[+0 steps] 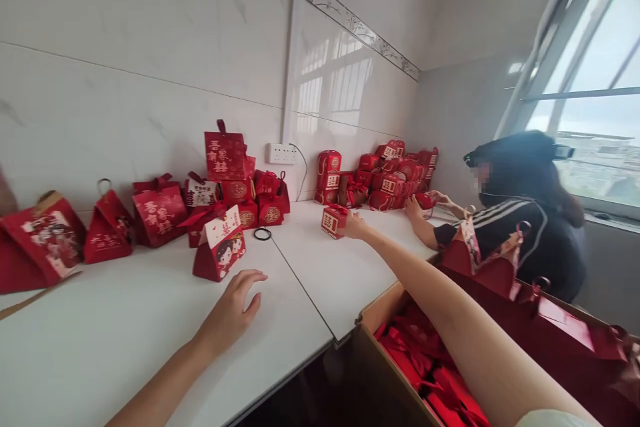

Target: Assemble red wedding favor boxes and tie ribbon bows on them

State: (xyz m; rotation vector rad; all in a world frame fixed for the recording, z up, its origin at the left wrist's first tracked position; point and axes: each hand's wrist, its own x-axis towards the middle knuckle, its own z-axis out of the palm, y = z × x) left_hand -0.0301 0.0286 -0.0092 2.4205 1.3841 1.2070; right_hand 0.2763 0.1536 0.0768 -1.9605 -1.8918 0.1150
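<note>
My right hand [355, 225] reaches across to the far part of the white table and grips a small red gift box [331, 221] with a pale label on its side. The fingers are partly hidden behind my hand and the box. Closer to me, my left hand [234, 307] hovers over or rests on the tabletop, thumb and fingers apart, holding nothing. Just beyond it stands a red and white triangular gift box [220, 250] printed with cartoon figures. A black ring-shaped band [263, 233] lies farther back.
Red gift boxes [159, 213] line the wall at left, and a pile of boxes [393, 177] stands at the back right. Below my right arm is a cardboard carton [383, 307] of red items. A co-worker [515, 227] at right handles a red object. A socket strip [283, 153] is on the wall.
</note>
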